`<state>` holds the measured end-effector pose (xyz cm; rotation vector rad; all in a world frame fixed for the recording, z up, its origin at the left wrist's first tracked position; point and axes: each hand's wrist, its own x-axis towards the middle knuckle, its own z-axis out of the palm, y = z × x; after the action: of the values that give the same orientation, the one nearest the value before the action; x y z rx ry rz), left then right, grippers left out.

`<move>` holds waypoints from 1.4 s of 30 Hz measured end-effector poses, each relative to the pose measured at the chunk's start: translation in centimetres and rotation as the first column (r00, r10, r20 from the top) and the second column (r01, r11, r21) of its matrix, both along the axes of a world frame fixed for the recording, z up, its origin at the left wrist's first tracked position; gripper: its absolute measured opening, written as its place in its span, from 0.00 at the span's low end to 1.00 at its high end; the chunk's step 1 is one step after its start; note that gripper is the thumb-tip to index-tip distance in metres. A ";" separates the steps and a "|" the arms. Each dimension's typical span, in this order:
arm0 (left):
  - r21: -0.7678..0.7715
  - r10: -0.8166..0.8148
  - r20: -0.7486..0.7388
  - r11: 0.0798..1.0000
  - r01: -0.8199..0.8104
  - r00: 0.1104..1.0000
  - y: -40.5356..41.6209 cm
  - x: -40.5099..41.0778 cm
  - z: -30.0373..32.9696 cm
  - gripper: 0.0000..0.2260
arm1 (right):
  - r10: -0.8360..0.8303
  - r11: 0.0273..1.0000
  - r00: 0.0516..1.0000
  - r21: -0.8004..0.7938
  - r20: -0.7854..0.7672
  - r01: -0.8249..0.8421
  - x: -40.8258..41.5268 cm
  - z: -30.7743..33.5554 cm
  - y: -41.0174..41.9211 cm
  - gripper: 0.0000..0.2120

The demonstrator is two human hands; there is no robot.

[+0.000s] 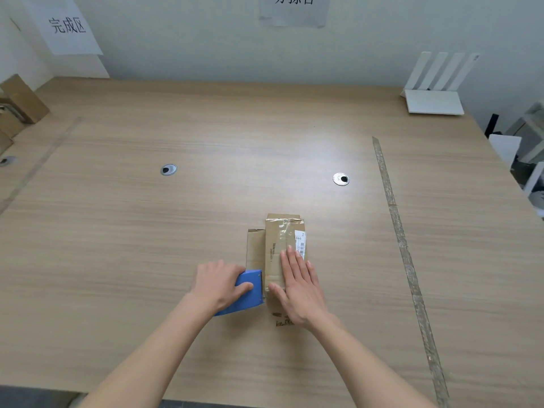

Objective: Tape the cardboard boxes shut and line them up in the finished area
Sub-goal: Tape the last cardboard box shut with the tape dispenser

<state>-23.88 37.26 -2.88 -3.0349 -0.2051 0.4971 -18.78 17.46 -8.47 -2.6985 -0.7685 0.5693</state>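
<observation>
Straight right fingers [297,266] on box [275,254]

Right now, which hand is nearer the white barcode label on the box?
Right. The right hand lies flat on the box, fingertips beside the white barcode label; the left hand grips the blue tape dispenser left of the box.

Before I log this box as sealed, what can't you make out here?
- Near end of the cardboard box: head view, covered by the right hand.
- Tape roll inside the blue tape dispenser: hidden by the left hand.
- White barcode label: print too small.
- Boxes at the left edge: cut off.
</observation>
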 end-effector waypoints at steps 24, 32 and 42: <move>0.001 0.033 0.428 0.999 -0.038 0.903 3.6 -4.3 -4.8 0.30 | -0.271 0.963 0.912 0.099 0.307 0.252 -1.4 -1.4 3.3 0.51; 0.020 0.060 0.511 0.996 -0.082 0.857 3.8 -5.1 -6.1 0.31 | -0.017 0.972 0.999 0.235 -0.044 0.027 0.1 0.4 -0.8 0.57; -0.231 -0.208 0.480 0.907 0.351 0.852 -1.9 -0.7 -6.0 0.25 | 0.124 0.901 0.990 0.426 -0.068 -0.083 2.9 -0.2 -6.8 0.29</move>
<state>-24.60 35.36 -8.93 -3.3529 0.3414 -0.2229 -15.86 10.65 -8.65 -2.2284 -0.8971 0.4830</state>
